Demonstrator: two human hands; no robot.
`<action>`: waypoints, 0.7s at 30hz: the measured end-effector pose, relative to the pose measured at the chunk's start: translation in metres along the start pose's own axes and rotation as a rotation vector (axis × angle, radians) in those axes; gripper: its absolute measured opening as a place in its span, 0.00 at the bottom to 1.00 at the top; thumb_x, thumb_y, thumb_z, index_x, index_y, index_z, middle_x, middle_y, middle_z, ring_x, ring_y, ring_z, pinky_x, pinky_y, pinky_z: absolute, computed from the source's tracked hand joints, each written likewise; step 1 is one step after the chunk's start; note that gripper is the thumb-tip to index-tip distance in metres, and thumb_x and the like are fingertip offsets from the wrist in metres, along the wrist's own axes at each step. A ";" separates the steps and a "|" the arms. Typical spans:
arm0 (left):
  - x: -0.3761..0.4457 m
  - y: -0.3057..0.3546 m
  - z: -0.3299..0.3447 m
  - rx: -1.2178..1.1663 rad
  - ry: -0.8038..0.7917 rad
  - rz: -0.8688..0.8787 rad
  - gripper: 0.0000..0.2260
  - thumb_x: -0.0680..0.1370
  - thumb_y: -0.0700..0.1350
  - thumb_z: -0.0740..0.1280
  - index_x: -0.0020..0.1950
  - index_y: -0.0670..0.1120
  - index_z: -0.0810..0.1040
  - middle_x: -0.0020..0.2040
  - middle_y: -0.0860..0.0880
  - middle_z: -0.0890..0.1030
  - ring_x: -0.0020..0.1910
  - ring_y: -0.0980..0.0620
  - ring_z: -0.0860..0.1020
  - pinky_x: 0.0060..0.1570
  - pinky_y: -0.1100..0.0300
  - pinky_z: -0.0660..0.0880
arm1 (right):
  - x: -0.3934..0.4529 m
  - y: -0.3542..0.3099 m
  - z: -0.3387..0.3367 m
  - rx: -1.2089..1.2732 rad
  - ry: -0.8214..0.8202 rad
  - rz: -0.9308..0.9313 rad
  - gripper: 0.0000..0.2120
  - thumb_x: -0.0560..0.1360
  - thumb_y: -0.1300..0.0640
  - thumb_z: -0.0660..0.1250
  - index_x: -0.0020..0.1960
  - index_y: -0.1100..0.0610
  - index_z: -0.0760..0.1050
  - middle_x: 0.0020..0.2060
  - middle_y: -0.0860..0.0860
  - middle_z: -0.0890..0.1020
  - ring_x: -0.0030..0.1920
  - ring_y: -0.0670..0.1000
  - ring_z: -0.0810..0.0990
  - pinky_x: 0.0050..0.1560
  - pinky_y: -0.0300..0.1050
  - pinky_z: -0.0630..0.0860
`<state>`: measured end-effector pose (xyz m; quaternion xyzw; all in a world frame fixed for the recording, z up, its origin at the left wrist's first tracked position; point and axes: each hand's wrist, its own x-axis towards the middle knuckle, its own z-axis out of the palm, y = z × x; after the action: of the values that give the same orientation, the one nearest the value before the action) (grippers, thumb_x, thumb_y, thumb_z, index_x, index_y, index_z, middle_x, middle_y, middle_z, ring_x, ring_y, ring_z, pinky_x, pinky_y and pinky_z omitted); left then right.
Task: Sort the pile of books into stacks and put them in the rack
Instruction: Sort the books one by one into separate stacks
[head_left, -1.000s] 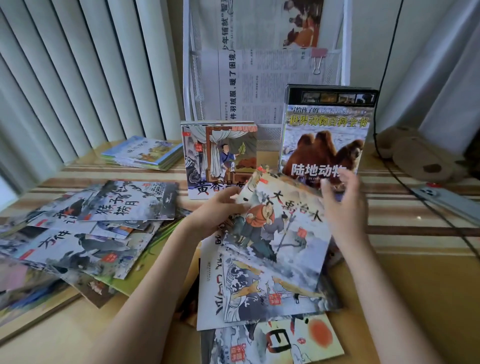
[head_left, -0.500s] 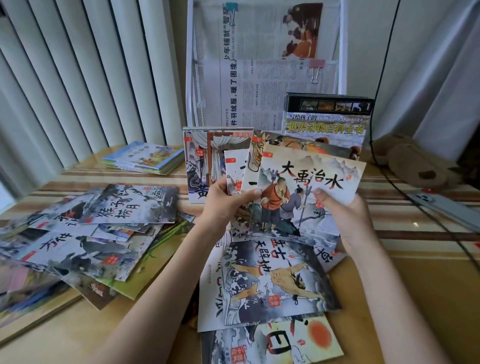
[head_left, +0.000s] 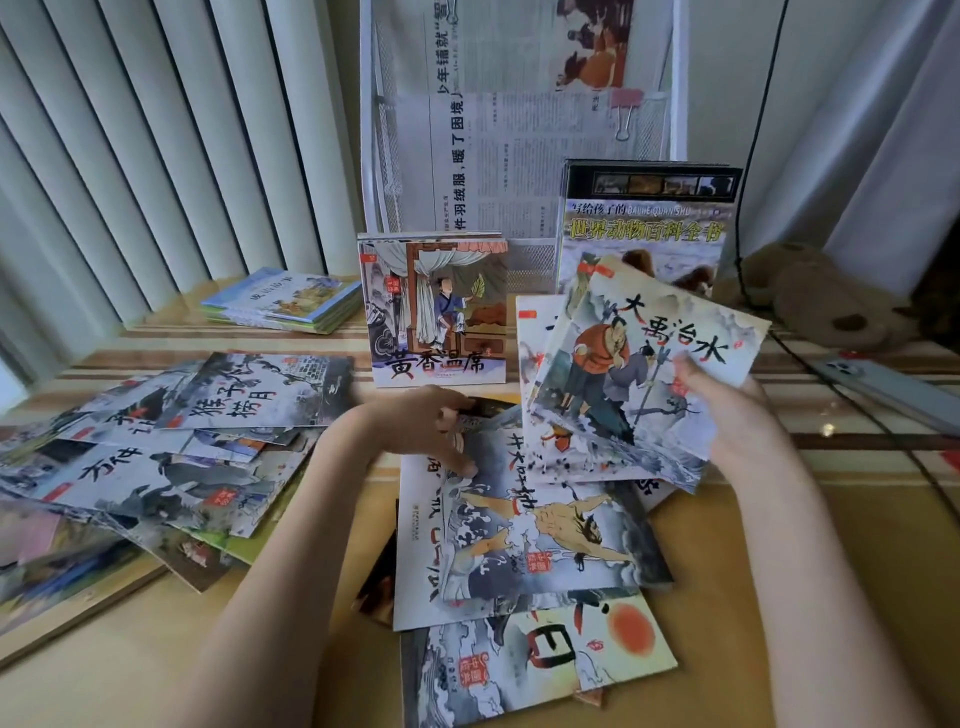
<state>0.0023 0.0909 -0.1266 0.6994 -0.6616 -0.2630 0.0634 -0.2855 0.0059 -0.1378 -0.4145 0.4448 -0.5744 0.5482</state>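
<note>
Head view: right hand (head_left: 727, 415) grips a fanned sheaf of thin picture books (head_left: 639, 374); left hand (head_left: 431, 431), fingers curled, reaches the loose desk pile (head_left: 524, 540). White wire rack (head_left: 519, 130) holds two upright stacks (head_left: 436, 312); most books remain unsorted.

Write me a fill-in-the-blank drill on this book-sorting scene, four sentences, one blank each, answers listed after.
1. The fanned books with the man in orange on the top cover are held by the ______ hand.
2. The left hand reaches down to the loose books lying flat on the ______.
3. The pink binder clip is fastened to a ______ in the white rack.
4. The camel book stands ______ against the rack.

Answers: right; table; newspaper; upright
</note>
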 end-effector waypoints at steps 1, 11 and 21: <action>0.001 -0.001 0.001 -0.057 0.028 -0.012 0.37 0.67 0.51 0.77 0.72 0.50 0.65 0.67 0.50 0.72 0.63 0.50 0.72 0.65 0.52 0.69 | -0.001 0.001 0.001 0.000 -0.026 -0.006 0.15 0.72 0.61 0.71 0.58 0.55 0.76 0.47 0.46 0.82 0.49 0.45 0.80 0.53 0.43 0.76; -0.005 -0.014 -0.009 -0.101 0.233 -0.093 0.09 0.77 0.47 0.68 0.52 0.43 0.75 0.48 0.46 0.79 0.40 0.50 0.78 0.43 0.57 0.78 | -0.002 0.004 0.004 -0.069 -0.081 0.049 0.10 0.69 0.60 0.73 0.49 0.52 0.78 0.47 0.47 0.82 0.53 0.49 0.79 0.57 0.46 0.74; -0.001 0.009 -0.013 -1.448 0.391 -0.016 0.08 0.80 0.32 0.56 0.59 0.37 0.67 0.43 0.41 0.76 0.36 0.47 0.81 0.32 0.57 0.81 | -0.004 0.014 0.025 0.024 -0.045 0.233 0.13 0.72 0.58 0.72 0.55 0.58 0.78 0.48 0.52 0.83 0.45 0.49 0.82 0.43 0.45 0.81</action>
<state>0.0003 0.0876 -0.1111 0.5216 -0.2944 -0.5039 0.6223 -0.2577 0.0083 -0.1451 -0.3664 0.4705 -0.5025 0.6260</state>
